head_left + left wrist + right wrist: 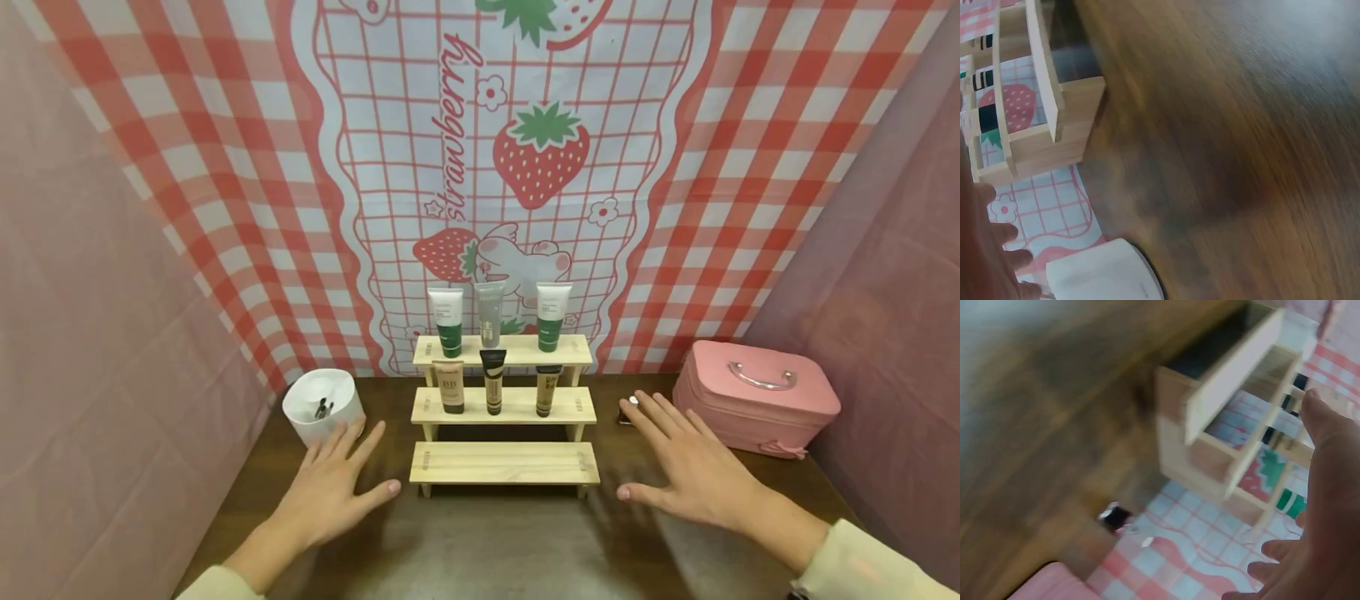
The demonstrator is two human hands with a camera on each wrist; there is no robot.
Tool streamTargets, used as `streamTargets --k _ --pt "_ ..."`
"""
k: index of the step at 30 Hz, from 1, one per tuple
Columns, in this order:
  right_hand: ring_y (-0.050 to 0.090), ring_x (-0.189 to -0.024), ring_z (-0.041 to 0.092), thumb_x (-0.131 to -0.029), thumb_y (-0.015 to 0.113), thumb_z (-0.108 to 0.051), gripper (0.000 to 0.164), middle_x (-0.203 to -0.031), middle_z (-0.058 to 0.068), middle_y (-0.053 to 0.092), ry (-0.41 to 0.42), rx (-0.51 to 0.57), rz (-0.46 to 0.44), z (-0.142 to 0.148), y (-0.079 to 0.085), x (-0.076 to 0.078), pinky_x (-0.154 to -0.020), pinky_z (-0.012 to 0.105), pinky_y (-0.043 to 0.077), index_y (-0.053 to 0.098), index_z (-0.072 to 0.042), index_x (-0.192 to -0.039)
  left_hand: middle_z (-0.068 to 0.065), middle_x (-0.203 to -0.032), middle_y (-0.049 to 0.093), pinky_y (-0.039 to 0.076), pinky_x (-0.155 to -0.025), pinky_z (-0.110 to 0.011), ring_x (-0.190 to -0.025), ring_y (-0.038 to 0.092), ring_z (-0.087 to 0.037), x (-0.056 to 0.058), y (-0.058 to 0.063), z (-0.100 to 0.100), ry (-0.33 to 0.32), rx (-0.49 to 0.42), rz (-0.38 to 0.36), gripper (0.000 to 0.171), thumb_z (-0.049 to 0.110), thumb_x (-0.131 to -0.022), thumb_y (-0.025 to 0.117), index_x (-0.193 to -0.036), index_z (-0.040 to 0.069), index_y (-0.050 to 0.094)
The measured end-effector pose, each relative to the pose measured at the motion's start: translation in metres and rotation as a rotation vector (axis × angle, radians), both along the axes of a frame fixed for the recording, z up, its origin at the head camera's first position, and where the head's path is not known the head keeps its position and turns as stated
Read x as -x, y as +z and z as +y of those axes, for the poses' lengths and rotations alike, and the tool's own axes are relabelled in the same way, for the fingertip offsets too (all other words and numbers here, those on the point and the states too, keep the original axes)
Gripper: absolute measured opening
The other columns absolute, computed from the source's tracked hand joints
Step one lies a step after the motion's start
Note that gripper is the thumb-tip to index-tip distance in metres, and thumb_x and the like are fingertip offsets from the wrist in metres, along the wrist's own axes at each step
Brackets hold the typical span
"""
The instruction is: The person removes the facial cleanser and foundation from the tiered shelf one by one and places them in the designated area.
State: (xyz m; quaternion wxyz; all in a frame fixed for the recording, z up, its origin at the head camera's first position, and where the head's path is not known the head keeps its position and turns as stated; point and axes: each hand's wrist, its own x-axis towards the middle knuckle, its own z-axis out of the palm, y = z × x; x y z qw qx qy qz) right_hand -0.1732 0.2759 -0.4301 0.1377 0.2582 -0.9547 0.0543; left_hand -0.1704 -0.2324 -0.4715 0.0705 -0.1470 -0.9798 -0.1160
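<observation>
My left hand (pixel 326 492) hovers with spread fingers over the table, close to a white round container (pixel 347 404) that holds small dark-tipped items. On the other side my right hand (pixel 693 471) is spread too, its fingertips near a small dark bottle (pixel 626 414) with a white top. Between the hands stands a three-step wooden rack (pixel 504 464). Its top step carries two white-and-green tubes (pixel 447 323) (pixel 552 318) and a grey tube (pixel 490 315). On the middle step are a beige BB tube (pixel 451 387), a black-capped tube (pixel 492 383) and a gold-and-black tube (pixel 547 392).
A pink case (pixel 757 396) with a metal handle stands at the right rear. Behind the rack hangs a strawberry-print checked cloth (pixel 525 167). Pink fabric walls (pixel 97 333) close in both sides of the dark wooden table (pixel 495 550).
</observation>
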Motion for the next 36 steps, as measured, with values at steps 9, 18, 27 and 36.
streamTargets --k 9,18,27,36 --pt "0.061 -0.125 0.031 -0.079 0.086 -0.051 0.089 -0.145 0.011 0.058 0.039 0.358 -0.177 -0.030 0.027 0.039 -0.098 0.053 0.055 0.048 -0.010 -0.149 -0.014 -0.123 0.069 0.057 -0.087 -0.043 -0.105 0.068 -0.027 0.024 -0.009 0.025 0.095 -0.559 -0.236 0.061 0.046 -0.099 0.065 -0.147 0.010 0.053" --pt "0.069 -0.115 0.032 -0.085 0.087 -0.028 0.061 -0.128 0.016 0.068 0.031 0.727 -0.383 -0.067 0.015 0.075 -0.090 0.047 0.061 0.058 -0.011 -0.135 -0.016 -0.108 0.069 0.062 -0.061 -0.041 -0.075 0.067 -0.024 0.037 -0.038 0.039 0.141 -0.943 -0.426 0.059 0.024 -0.098 0.069 -0.147 -0.003 0.049" --pt "0.072 -0.108 0.028 -0.087 0.084 -0.026 0.053 -0.123 0.012 0.070 -0.041 0.806 -0.444 -0.089 -0.002 0.083 -0.083 0.040 0.063 0.060 -0.008 -0.131 -0.023 -0.109 0.062 0.064 -0.066 -0.046 -0.084 0.069 -0.023 0.037 -0.049 0.037 0.021 -1.009 -0.476 0.069 0.002 -0.089 0.075 -0.145 -0.018 0.040" --pt "0.074 -0.099 0.022 -0.086 0.084 -0.022 0.031 -0.107 0.008 0.074 -0.087 0.854 -0.418 -0.098 -0.010 0.087 -0.078 0.034 0.062 0.067 -0.010 -0.108 -0.028 -0.112 0.063 0.063 -0.069 -0.044 -0.084 0.071 -0.024 0.040 -0.052 0.038 -0.020 -1.002 -0.497 0.065 -0.010 -0.083 0.074 -0.140 -0.022 0.044"
